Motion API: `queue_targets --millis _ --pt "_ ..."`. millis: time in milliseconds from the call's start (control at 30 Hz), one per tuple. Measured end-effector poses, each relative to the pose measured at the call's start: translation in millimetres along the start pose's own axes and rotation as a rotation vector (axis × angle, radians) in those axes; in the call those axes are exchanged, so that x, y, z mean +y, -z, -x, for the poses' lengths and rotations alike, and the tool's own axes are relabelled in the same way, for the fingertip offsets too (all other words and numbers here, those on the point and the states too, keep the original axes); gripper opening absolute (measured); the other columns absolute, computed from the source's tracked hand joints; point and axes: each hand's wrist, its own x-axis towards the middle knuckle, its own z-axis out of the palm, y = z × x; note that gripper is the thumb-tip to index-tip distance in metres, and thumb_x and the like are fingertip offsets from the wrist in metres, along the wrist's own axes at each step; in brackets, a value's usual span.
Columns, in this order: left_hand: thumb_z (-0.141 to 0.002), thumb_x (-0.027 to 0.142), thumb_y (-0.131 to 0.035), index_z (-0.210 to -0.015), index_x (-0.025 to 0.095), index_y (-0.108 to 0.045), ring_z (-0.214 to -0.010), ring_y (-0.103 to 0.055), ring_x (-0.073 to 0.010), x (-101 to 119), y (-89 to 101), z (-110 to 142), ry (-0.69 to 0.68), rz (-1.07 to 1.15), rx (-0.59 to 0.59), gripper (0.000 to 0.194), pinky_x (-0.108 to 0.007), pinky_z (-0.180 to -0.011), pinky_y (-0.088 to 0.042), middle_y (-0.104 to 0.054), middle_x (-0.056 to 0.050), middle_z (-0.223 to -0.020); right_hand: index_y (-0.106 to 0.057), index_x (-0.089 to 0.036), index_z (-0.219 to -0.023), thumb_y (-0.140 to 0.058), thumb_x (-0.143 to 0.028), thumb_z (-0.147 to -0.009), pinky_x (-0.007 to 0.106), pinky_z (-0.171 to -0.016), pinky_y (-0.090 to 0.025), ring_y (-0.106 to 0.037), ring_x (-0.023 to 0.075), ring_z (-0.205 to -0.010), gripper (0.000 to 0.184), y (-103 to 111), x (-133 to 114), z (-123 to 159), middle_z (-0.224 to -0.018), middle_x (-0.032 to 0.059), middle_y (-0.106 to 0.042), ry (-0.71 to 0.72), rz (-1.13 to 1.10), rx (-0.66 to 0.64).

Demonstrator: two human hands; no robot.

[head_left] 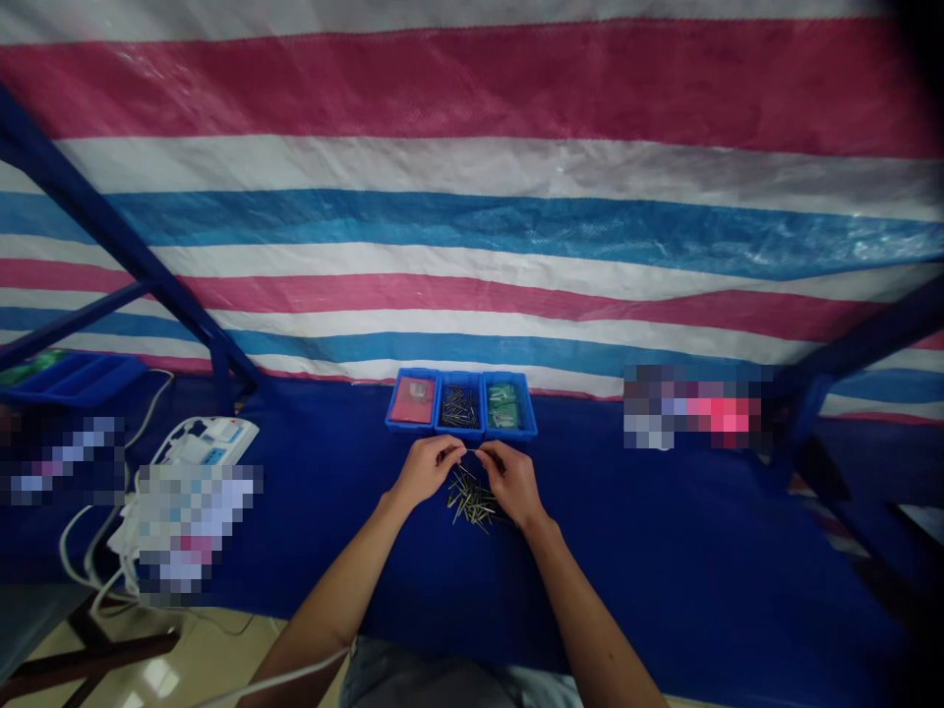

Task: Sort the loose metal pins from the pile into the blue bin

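Observation:
My left hand [429, 470] and my right hand [511, 478] meet over the blue table, fingertips pinched a short way apart. Between them runs a thin, light piece [471, 450], slim like a pin; it is too small to tell its exact kind. Below the fingers lies a loose pile of thin metal pieces [473, 501], shaped like long pins or screws. Just beyond my hands stand three joined blue bins: the left bin [411, 427] holds something pink-red, the middle bin [460, 433] dark thin metal pieces, the right bin [510, 433] green and whitish pieces.
On the left of the blue table [317, 551] lie a white power strip [213, 441] and looping white cables [74, 536]. A blue tray [81, 379] is farther left. Blue frame bars [166, 285] slope at both sides. A striped sheet [472, 236] hangs behind. Blurred patches hide some items.

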Motion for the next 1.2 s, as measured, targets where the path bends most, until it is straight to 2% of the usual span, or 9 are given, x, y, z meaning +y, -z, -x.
queue_targets --millis 600,1200 --pt "-0.097 0.032 -0.056 -0.089 0.016 -0.07 -0.062 -0.06 -0.0127 1.4 0.8 -0.2 -0.004 -0.011 -0.007 0.023 -0.023 -0.062 -0.042 -0.069 -0.001 -0.071 -0.068 -0.021 -0.088 -0.051 -0.036 -0.099 0.026 -0.062 -0.046 -0.064 0.0179 -0.068 0.025 1.0 -2.4 -0.2 -0.079 0.004 -0.07 0.015 0.013 0.01" --pt "-0.097 0.036 -0.054 -0.088 0.016 -0.07 -0.062 -0.06 -0.0136 2.8 1.1 -0.2 -0.006 -0.019 -0.004 0.027 -0.024 -0.062 -0.042 -0.069 -0.002 -0.071 -0.069 -0.02 -0.086 -0.049 -0.042 -0.1 0.027 -0.058 -0.043 -0.059 0.0162 -0.059 0.032 2.3 -5.1 0.1 -0.072 0.003 -0.068 0.008 0.031 0.017"
